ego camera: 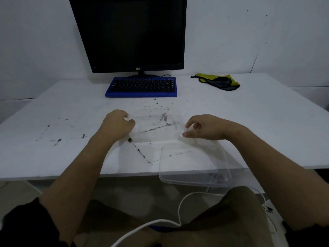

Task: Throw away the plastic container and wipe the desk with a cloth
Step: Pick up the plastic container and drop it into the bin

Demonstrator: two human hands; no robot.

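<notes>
A clear plastic container (156, 127) sits on the white desk (53, 154) in front of me, over dark smudges. My left hand (117, 124) grips its left edge and my right hand (204, 127) pinches its right edge. A clear plastic lid (194, 166) lies nearer me, overhanging the desk's front edge below my right hand. A yellow and grey cloth (219, 82) lies crumpled at the back right of the desk, well away from both hands.
A black monitor (131, 32) and a blue keyboard (141, 87) stand at the back centre against the wall. Dark stains (57, 140) dot the desk to the left. A white cable (160, 221) crosses my lap below the desk.
</notes>
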